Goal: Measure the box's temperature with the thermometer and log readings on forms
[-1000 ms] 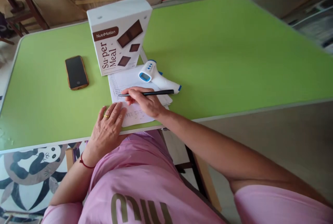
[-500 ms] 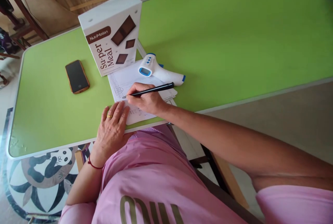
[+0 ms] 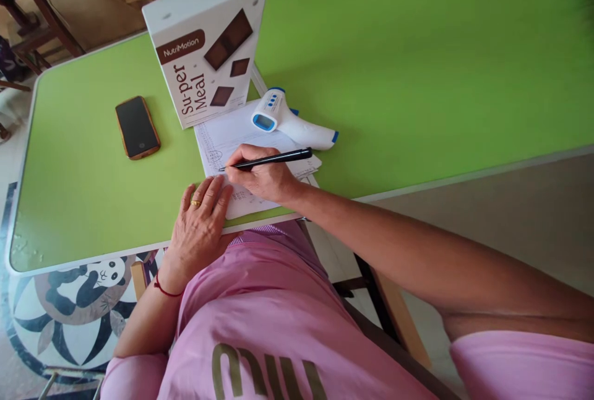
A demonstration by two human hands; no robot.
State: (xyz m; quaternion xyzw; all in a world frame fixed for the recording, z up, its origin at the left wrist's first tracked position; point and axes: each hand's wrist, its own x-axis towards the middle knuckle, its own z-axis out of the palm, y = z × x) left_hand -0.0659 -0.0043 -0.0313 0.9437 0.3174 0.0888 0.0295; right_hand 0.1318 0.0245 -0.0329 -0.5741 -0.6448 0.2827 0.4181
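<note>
My right hand [image 3: 262, 174] grips a black pen [image 3: 278, 158], its tip at the left part of the white paper [image 3: 213, 137]. Handwriting and small sketched marks show on the sheet. With fingers extended, my left hand [image 3: 202, 217] lies flat over the paper's lower left corner and the table edge; a gold ring and a red string bracelet are on it. Just beyond my right hand, a white and blue infrared thermometer [image 3: 297, 124] rests on the paper's far right part. Behind the paper stands a white NutriMotion box [image 3: 208, 47], upright at its far edge.
A phone in a brown case [image 3: 138, 127] lies on the green table [image 3: 417, 78], left of the box. The table's pale rim runs close to my body. Wooden furniture [image 3: 41, 22] stands past the far left side, and a panda floor pattern [image 3: 88, 301] shows below.
The view has shifted slightly, so the box and thermometer appear a little larger and farther right. Both hands keep nearly the same places, the pen still at the paper.
</note>
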